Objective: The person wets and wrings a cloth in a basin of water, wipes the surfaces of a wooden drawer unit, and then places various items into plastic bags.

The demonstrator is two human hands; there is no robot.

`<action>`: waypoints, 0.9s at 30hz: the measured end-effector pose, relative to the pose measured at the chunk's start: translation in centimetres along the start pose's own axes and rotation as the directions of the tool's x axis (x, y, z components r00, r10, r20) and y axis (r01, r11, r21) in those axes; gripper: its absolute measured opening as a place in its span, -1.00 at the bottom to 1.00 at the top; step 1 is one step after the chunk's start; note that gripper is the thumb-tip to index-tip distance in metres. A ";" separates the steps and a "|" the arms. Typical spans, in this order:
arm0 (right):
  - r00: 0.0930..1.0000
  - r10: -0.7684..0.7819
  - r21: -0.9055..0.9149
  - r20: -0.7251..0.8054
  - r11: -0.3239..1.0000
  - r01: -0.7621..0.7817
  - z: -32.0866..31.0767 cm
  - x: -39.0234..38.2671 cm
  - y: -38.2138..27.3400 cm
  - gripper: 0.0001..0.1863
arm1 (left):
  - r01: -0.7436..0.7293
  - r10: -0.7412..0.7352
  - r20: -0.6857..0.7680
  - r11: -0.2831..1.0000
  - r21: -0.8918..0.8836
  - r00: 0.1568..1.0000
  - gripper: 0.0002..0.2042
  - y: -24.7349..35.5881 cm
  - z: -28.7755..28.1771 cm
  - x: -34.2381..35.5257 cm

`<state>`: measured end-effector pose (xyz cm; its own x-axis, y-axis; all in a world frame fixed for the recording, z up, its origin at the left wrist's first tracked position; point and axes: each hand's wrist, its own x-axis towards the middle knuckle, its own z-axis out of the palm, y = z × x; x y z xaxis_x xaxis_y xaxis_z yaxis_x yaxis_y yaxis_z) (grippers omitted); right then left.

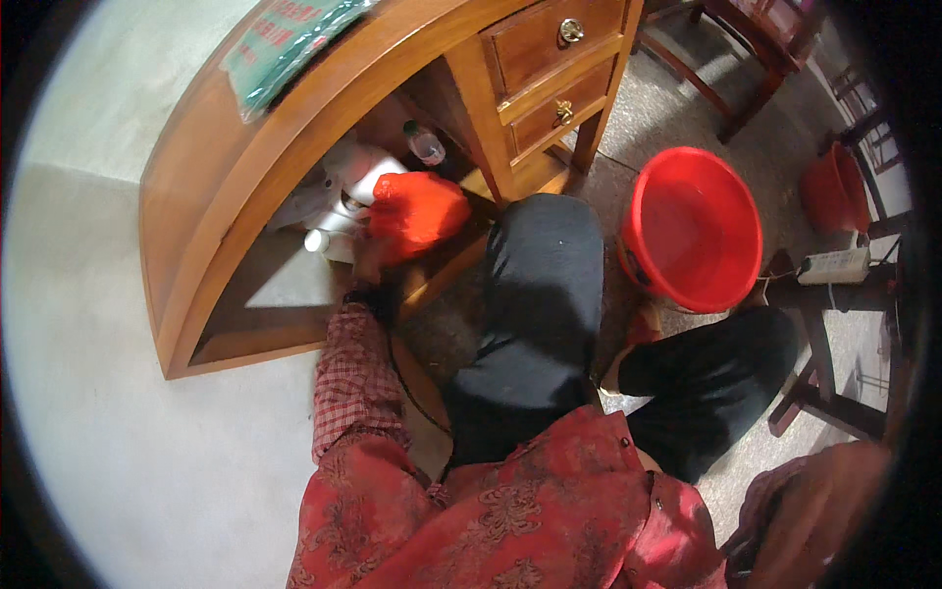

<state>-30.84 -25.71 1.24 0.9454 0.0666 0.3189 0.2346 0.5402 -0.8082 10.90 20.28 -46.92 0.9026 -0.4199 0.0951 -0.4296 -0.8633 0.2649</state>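
My left hand (366, 257) reaches into the open lower compartment of a wooden cabinet (221, 236). It is closed at the left edge of a bright orange-red plastic bag (420, 214); shadow and the bag hide part of the fingers. Beside that hand lies a white bottle with a white cap (316, 240). Behind the bag are another white container (371, 169) and a clear bottle with a dark green cap (425, 144). Of my right arm only the sleeve (800, 496) shows, at the lower right; its hand is out of view.
A red basin (694, 231) stands on the floor right of my knee, with a second red tub (834, 188) farther right. A green plastic-wrapped package (285, 49) lies on the cabinet top. A white power strip (834, 266) rests on dark wooden furniture at the right.
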 end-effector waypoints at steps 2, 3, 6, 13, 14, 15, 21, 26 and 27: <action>1.000 -0.002 0.010 0.011 1.000 0.002 0.1 -0.2 -0.2 -0.72 | -0.034 0.033 0.032 0.999 0.029 0.999 -0.79 -0.8 -0.5 -1.1; 1.000 0.000 0.024 0.023 1.000 -0.001 0.0 -0.5 -0.1 -0.72 | -0.043 0.042 0.064 0.999 0.017 0.997 -0.79 -1.5 -1.2 -2.0; 1.000 0.022 -0.014 -0.012 1.000 -0.022 -0.4 -0.6 0.8 -0.73 | 0.380 -0.151 0.379 0.657 -0.652 0.913 -0.68 3.9 -1.2 -4.6; 0.998 0.058 -0.080 0.001 0.995 -0.058 0.3 -0.1 0.6 -0.80 | 0.744 -0.261 0.696 0.248 -0.621 0.668 -0.35 17.3 -5.2 -2.4; 0.998 0.056 -0.075 0.004 0.996 -0.055 -0.7 -0.5 1.1 -0.81 | 0.718 -0.243 0.676 0.274 -0.640 0.695 -0.27 17.7 -6.4 -2.4; 0.999 0.045 -0.109 -0.008 0.993 -0.046 -0.7 -0.6 1.0 -0.81 | 0.707 -0.292 0.644 0.276 -0.651 0.707 -0.28 17.9 -6.1 -2.0; 0.996 -0.023 -0.218 -0.089 0.976 0.003 -0.8 -0.6 1.6 -0.79 | 0.629 -0.408 0.496 0.321 -0.708 0.766 -0.50 12.3 -0.8 2.4; 0.983 -0.040 -0.208 -0.180 0.978 0.002 -0.1 -0.1 2.3 -0.74 | 0.559 -0.367 0.424 0.480 -0.676 0.828 -0.48 7.0 0.4 3.1; 0.979 -0.036 -0.184 -0.198 0.983 -0.002 -0.2 0.0 2.7 -0.73 | 0.565 -0.357 0.439 0.496 -0.659 0.825 -0.49 7.0 0.8 2.6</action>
<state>-30.21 -24.43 -1.02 0.9625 -0.1205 0.2430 0.2708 0.3764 -0.8860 10.24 12.90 -45.63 0.8849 -0.1610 -0.4370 0.3162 -0.4811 0.8177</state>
